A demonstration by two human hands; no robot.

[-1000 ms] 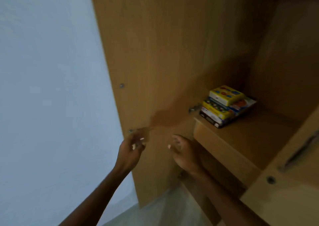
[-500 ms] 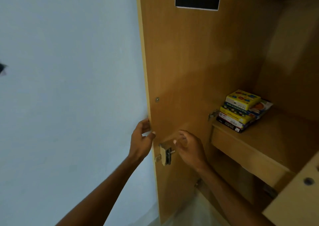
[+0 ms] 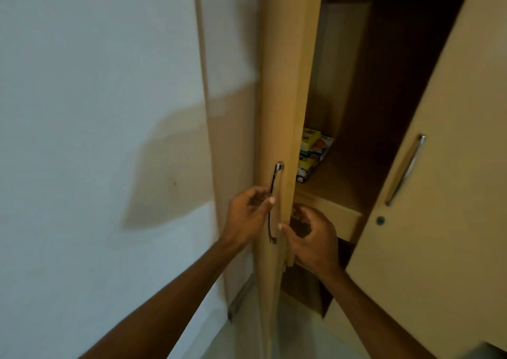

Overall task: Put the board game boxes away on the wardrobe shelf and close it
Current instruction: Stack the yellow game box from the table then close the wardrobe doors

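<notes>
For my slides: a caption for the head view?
Left hand grips the handle, right hand the door edge; board game boxes sit on the shelf.

Narrow gap between left door (image 3: pixel 285 84) and right door (image 3: pixel 444 166), boxes (image 3: pixel 312 150) beyond.

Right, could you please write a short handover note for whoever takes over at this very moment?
Left hand: holds the handle of the left door.
Right hand: grips that door's edge.
Boxes: stacked on the shelf inside.
Done: boxes put away.
Left: shut the left door, which is ajar, then the right door, which stands open.
</notes>
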